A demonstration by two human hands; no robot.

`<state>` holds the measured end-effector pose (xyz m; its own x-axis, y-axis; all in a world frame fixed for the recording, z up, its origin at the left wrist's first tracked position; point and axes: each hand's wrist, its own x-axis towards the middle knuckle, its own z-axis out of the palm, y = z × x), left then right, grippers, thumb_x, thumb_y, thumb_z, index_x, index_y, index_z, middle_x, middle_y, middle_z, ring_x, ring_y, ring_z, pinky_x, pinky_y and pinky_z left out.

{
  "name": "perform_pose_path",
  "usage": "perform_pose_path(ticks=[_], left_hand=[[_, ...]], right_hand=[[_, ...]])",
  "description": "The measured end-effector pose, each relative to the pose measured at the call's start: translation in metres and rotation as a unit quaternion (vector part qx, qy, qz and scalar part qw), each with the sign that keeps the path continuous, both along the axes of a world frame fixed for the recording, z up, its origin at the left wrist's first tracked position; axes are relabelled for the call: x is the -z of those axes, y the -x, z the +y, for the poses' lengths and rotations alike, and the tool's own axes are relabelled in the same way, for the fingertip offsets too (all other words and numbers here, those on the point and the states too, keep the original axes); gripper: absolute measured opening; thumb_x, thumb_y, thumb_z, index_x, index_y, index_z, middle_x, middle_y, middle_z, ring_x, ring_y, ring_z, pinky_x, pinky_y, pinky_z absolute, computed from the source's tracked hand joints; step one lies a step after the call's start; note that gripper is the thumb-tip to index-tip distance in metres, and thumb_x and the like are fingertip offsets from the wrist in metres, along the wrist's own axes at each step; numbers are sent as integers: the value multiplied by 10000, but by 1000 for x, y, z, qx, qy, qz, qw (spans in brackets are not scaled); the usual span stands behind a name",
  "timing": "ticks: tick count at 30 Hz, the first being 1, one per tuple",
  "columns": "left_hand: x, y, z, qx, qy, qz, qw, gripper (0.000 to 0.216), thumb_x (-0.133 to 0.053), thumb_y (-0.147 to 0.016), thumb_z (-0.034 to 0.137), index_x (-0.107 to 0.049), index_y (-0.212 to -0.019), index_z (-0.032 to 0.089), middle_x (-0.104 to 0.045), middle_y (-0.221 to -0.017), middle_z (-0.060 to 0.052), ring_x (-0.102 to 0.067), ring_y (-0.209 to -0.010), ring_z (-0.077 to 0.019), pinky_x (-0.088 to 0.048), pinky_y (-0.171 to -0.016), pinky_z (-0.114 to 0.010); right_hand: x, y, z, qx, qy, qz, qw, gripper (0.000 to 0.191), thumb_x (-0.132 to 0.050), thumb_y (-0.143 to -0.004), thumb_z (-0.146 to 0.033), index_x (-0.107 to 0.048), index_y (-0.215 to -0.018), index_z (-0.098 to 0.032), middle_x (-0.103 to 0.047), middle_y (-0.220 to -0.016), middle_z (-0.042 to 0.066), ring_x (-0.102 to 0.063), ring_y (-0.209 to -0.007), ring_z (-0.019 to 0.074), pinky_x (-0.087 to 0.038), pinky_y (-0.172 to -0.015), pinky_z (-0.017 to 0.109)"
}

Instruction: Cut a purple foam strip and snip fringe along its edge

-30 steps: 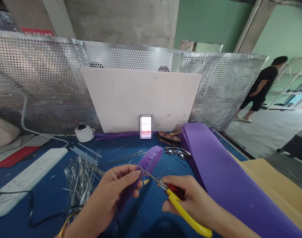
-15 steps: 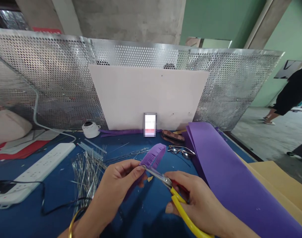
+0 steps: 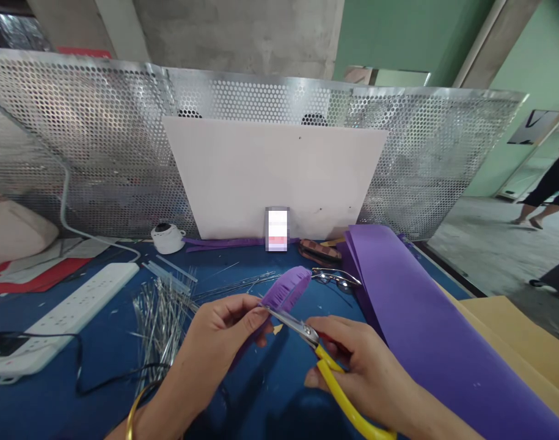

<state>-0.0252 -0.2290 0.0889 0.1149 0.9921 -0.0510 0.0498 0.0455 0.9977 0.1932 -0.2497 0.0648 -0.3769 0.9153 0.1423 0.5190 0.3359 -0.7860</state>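
Note:
My left hand (image 3: 215, 345) pinches a purple foam strip (image 3: 286, 288) with a fringed edge, held above the blue table (image 3: 77, 391). My right hand (image 3: 357, 373) grips yellow-handled scissors (image 3: 327, 366). The scissor blades meet the strip's edge just beside my left thumb and forefinger. A gold bangle (image 3: 135, 409) sits on my left wrist.
A large purple foam sheet (image 3: 416, 336) lies to the right over brown card (image 3: 526, 336). Several thin metal wires (image 3: 162, 315), a white power strip (image 3: 63, 321) with black cable, a white cup (image 3: 168, 238), glasses (image 3: 334, 278) and a perforated metal screen (image 3: 100, 140) with white board (image 3: 279, 177) surround. A person's legs (image 3: 545, 189) pass far right.
The strip has slid back through my left fingers so less sticks out beyond them, and the scissors have shifted slightly right. The person at the right has walked further out of view.

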Motion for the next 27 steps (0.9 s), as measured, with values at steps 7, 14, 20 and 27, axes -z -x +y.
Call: perform_pose_path(ticks=[7, 14, 20, 27], left_hand=[[0, 0, 1, 2, 6, -20, 1000, 201, -747, -736, 398, -741, -670, 208, -652, -601, 11, -556, -569, -132, -461, -580, -219], [1, 1, 0, 6, 26, -32, 999, 173, -761, -723, 375, -733, -700, 205, -647, -621, 11, -534, -556, -122, -452, -565, -211], [0, 1, 0, 10, 10, -16, 1000, 191, -737, -748, 358, -708, -656, 193, -624, -599, 15, -509, -548, -112, -429, -551, -199], [4, 2, 0, 10, 26, -19, 999, 187, -745, -752, 393, -736, -726, 207, -643, -624, 16, -518, -549, -109, -442, -549, -196]], right_hand=[[0, -1, -1, -2, -7, -1, 1000, 410, -836, -711, -354, -697, -1085, -257, -582, -777, -18, -464, -655, 148, -357, -563, 238], [-4, 1, -1, -3, -10, -16, 1000, 306, -786, -758, -382, -697, -1019, -248, -553, -740, -21, -460, -640, 149, -350, -557, 244], [-2, 0, -2, -2, 1, -33, 999, 368, -798, -736, -347, -665, -1066, -252, -568, -775, -20, -467, -639, 146, -348, -543, 232], [-1, 1, 0, 8, -15, -24, 1000, 404, -833, -706, -371, -700, -1065, -240, -562, -742, -25, -453, -634, 142, -341, -552, 237]])
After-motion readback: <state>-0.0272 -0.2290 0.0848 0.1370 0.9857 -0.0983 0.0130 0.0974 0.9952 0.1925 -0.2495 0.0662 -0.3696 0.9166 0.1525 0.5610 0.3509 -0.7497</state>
